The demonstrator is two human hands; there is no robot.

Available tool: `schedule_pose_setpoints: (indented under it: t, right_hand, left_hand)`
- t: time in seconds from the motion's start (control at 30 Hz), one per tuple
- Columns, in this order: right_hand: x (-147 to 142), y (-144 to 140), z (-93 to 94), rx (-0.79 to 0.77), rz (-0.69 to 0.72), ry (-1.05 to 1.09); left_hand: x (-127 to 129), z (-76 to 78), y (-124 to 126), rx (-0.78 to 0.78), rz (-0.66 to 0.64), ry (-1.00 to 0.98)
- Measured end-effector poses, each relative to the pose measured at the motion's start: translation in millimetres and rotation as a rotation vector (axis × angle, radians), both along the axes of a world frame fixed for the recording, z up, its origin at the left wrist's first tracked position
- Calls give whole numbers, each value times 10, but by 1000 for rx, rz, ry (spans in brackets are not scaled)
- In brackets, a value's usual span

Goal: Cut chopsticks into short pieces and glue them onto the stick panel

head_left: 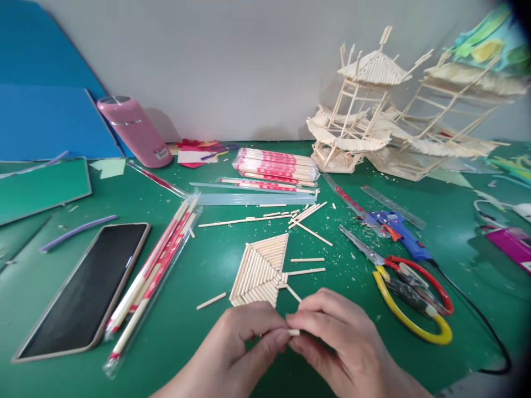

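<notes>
Both hands meet low in the middle of the head view over the green table (199,331). My left hand (238,345) and my right hand (332,337) pinch the same short wooden stick piece (293,332) between their fingertips. Just beyond the fingers lies a flat panel of glued sticks (260,271) shaped like a pointed roof section. Loose cut sticks (305,213) are scattered behind the panel.
Scissors with red and yellow handles (415,301) and a blue glue gun (400,232) lie to the right. A phone (83,290) and wrapped chopsticks (153,271) lie at left. Chopstick packs (276,166), a pink bottle (135,132) and stick tower models (360,116) stand at the back.
</notes>
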State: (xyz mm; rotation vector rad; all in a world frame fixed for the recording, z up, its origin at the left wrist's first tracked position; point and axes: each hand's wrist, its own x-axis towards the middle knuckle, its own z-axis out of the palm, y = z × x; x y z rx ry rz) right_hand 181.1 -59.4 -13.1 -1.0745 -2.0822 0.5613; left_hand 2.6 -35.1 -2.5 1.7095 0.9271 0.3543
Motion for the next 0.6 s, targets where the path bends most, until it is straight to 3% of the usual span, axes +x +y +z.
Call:
schedule_pose_setpoints:
  t: [0.1, 0.4, 0.5, 0.6]
  right_hand:
    - [19, 5, -12, -57, 4, 93]
    - [27, 50, 49, -464, 27, 347]
    - [31, 51, 32, -484, -23, 340]
    - [32, 58, 5, -482, -68, 304]
  left_hand:
    - [-9, 41, 32, -11, -35, -34]
    - [-21, 139, 50, 129, -2, -87]
    - [-37, 95, 59, 210, 73, -27]
    - [-47, 51, 70, 423, 205, 27]
